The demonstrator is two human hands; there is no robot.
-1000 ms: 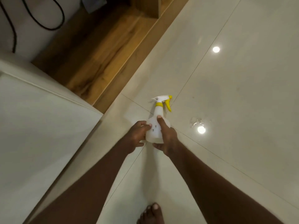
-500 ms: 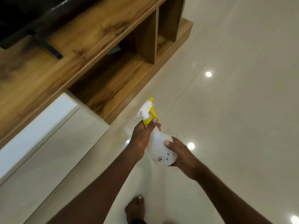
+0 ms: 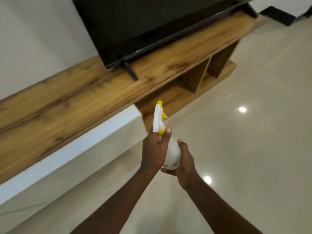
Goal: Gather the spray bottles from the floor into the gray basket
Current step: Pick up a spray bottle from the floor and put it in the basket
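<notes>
A white spray bottle [image 3: 172, 152] with a yellow trigger and collar is held up in the air in front of me, nozzle pointing away. My left hand [image 3: 154, 149] grips its neck and upper body, thumb near the yellow collar. My right hand [image 3: 183, 160] cups the round body from below and the right, fingers curled under its base. No gray basket is in view.
A long wooden TV unit [image 3: 84, 102] runs along the left, with open shelves [image 3: 194, 81] at its right end and a black TV [image 3: 143, 27] on top. A white cabinet front [image 3: 59, 166] stands below it. Glossy beige floor tiles [image 3: 244, 149] spread to the right.
The bottle has come up off the floor in both hands. My view has risen from the floor tiles to the TV unit and the TV. My foot has left the view.
</notes>
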